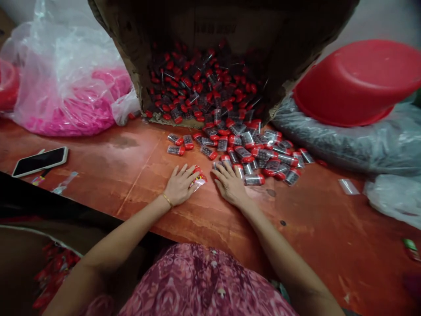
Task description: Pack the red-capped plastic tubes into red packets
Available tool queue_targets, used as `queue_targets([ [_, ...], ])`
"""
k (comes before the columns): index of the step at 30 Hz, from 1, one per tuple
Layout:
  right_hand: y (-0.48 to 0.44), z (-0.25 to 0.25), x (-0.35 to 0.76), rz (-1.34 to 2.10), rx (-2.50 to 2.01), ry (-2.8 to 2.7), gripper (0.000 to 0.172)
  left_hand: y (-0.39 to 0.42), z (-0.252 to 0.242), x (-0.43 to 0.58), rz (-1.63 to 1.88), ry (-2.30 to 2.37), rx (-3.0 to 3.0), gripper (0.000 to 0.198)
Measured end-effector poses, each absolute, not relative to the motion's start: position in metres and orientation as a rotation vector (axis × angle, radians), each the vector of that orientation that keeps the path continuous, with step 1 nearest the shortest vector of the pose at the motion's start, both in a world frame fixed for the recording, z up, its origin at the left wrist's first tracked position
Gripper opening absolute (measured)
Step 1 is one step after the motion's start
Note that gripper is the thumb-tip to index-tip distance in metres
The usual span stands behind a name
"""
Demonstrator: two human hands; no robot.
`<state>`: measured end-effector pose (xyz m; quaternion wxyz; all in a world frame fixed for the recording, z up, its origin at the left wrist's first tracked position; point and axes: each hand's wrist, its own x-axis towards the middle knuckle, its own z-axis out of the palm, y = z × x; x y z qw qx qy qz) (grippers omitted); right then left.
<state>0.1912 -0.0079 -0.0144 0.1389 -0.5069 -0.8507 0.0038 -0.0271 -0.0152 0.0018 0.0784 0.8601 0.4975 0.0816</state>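
Observation:
My left hand [179, 185] lies on the table with its fingers stretched out, their tips touching a small red printed plastic packet [200, 179]. To its right, my right hand [232, 186] is spread flat, with its fingertips at the near-left edge of a heap of small clear containers [243, 152] with red caps. Dark little balls show inside these containers. Part of the containers nearest my right fingers is hidden by the hand.
A cardboard box [133, 57] on its side holds many more capped containers. A bag of pink pieces [75, 101] and a phone [41, 161] lie left. On the right, a red basin [355, 83] rests on a dark-filled plastic bag [345, 145]. Red packets [54, 272] sit below the table edge.

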Motion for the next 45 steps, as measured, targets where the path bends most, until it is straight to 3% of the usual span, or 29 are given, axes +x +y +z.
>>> queue_targets([
  [11, -0.019, -0.016, 0.184, -0.083, -1.342, -2.283, 0.031, -0.036, 0.012, -0.058, 0.400, 1.915, 2.403, 0.036],
  [19, -0.032, -0.005, 0.168, 0.025, -1.263, -2.202, 0.025, -0.031, 0.009, -0.055, 0.404, 1.950, 2.261, 0.029],
  [30, -0.042, 0.016, 0.134, 0.567, -1.227, -1.941, 0.025, -0.028, 0.016, -0.052, 0.688, 1.945, 1.957, 0.023],
  [37, -0.034, 0.010, 0.106, 1.198, -1.222, -1.356, 0.031, -0.025, 0.025, -0.037, 1.041, 1.645, 1.557, 0.028],
  [42, -0.030, 0.016, 0.108, 1.173, -1.165, -1.198, 0.027, -0.029, 0.034, -0.021, 1.171, 1.626, 1.371, 0.046],
  [45, -0.035, 0.021, 0.120, 1.041, -1.227, -1.243, 0.032, -0.038, 0.040, -0.016, 1.085, 1.586, 1.220, 0.045],
])
